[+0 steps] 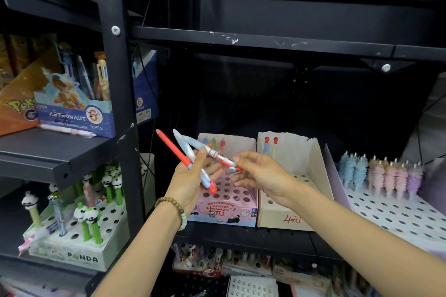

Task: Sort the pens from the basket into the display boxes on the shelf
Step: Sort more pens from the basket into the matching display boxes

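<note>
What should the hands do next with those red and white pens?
Probably the right hand should slide the white-and-red plastic pen it pinches out of the bunch in the left hand, then stand it in an open hole of the pink cardboard display box right below.

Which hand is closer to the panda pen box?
Left. The left hand, gripping pens, is up and right of the panda box; the right hand, pinching one pen, is farther right, by the cream box.

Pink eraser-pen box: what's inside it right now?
In the pink box, mostly empty holes; three pens stand along the back row. The left hand, right hand and the held pens cover its middle rows, so those cannot be checked.
</note>
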`<state>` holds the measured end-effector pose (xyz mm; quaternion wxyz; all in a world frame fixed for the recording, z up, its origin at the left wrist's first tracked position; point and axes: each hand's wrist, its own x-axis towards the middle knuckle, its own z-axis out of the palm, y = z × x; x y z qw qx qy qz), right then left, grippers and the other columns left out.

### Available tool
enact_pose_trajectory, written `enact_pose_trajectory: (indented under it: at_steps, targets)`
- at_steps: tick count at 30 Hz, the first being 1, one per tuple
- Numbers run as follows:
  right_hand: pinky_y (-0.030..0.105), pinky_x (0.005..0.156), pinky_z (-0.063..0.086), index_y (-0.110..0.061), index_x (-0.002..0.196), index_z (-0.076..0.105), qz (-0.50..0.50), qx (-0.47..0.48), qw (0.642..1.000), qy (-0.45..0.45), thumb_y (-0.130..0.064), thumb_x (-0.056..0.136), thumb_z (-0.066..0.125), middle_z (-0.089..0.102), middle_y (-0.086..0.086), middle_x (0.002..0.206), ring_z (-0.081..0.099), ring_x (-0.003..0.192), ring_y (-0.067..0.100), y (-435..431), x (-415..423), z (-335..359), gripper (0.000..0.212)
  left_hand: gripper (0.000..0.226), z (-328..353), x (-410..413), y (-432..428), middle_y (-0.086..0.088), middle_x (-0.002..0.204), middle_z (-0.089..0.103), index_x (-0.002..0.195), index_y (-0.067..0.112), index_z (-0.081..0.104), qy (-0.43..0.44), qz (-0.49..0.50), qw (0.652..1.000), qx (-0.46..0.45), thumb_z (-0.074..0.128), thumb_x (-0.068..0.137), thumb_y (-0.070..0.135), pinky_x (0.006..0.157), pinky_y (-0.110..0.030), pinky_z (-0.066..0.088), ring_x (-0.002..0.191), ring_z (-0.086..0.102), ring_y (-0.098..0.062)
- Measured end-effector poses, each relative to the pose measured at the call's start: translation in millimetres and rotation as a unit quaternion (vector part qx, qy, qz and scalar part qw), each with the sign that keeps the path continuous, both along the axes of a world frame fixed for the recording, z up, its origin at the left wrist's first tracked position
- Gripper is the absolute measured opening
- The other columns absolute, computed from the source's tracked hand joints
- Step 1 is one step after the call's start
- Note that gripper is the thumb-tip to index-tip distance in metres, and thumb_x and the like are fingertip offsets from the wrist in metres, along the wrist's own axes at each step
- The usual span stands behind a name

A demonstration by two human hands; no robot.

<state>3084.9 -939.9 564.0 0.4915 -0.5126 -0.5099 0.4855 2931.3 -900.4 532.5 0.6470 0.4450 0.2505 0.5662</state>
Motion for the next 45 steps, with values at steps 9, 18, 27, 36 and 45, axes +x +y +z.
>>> enact_pose_trajectory:
  at_steps: [9, 18, 27, 36, 45]
  targets:
    - [0.017, 0.066, 0.054, -0.019, 0.09, 0.069, -0.123, 0.146, 0.979, 0.065, -0.02, 0.085, 0.068, 0.068, -0.003, 0.078, 0.066, 0.071, 0.005, 21.8, 21.4, 18.2, 0.006, 0.029, -2.7, -8.3, 18.2, 0.003, 0.069, 0.072, 0.1, 0.015, 0.062, 0.09, 0.074, 0.993, -0.018, 0.042, 0.098, 0.036, 0.05, -0.019, 0.052, 0.052, 0.064, -0.009]
    - [0.02, 0.066, 0.058, -0.011, 0.099, 0.06, -0.13, 0.215, 0.958, -0.137, -0.011, 0.084, 0.069, 0.067, 0.006, 0.082, 0.066, 0.074, 0.008, 77.1, 21.4, 14.8, 0.017, 0.031, -17.9, -17.2, 34.6, 0.009, 0.047, 0.042, 0.094, 0.009, 0.052, 0.092, 0.087, 0.991, -0.03, 0.037, 0.1, 0.036, 0.034, -0.016, 0.031, 0.035, 0.031, -0.004]
    - [0.03, 0.081, 0.051, -0.018, 0.112, 0.066, -0.098, 0.205, 0.911, -0.343, -0.023, 0.085, 0.069, 0.062, -0.003, 0.094, 0.06, 0.081, 0.011, 107.3, 11.2, -20.6, 0.027, 0.03, -20.7, -18.3, 39.1, 0.008, 0.051, 0.044, 0.099, 0.01, 0.054, 0.078, 0.074, 0.994, -0.027, 0.037, 0.101, 0.034, 0.035, -0.017, 0.034, 0.037, 0.033, -0.005]
    - [0.012, 0.073, 0.041, -0.026, 0.126, 0.056, -0.134, 0.224, 0.898, -0.353, -0.035, 0.095, 0.051, 0.055, -0.006, 0.105, 0.055, 0.083, 0.009, 84.4, 3.4, -25.0, 0.032, 0.026, -13.4, -26.5, 32.3, 0.001, 0.085, 0.074, 0.11, 0.015, 0.057, 0.019, 0.035, 0.999, -0.014, 0.039, 0.1, 0.031, 0.064, -0.022, 0.057, 0.077, 0.071, -0.012]
    - [0.022, 0.07, 0.057, -0.017, 0.11, 0.064, 0.11, 0.04, 0.991, -0.07, -0.028, 0.089, 0.063, 0.075, 0.003, 0.09, 0.071, 0.08, 0.015, 14.3, -16.1, -3.2, 0.023, 0.032, 5.8, -6.5, 15.4, 0.005, 0.123, 0.065, 0.13, 0.034, 0.039, -0.018, -0.051, 0.998, 0.033, 0.033, 0.099, 0.039, 0.098, -0.048, 0.047, 0.114, 0.061, -0.019]
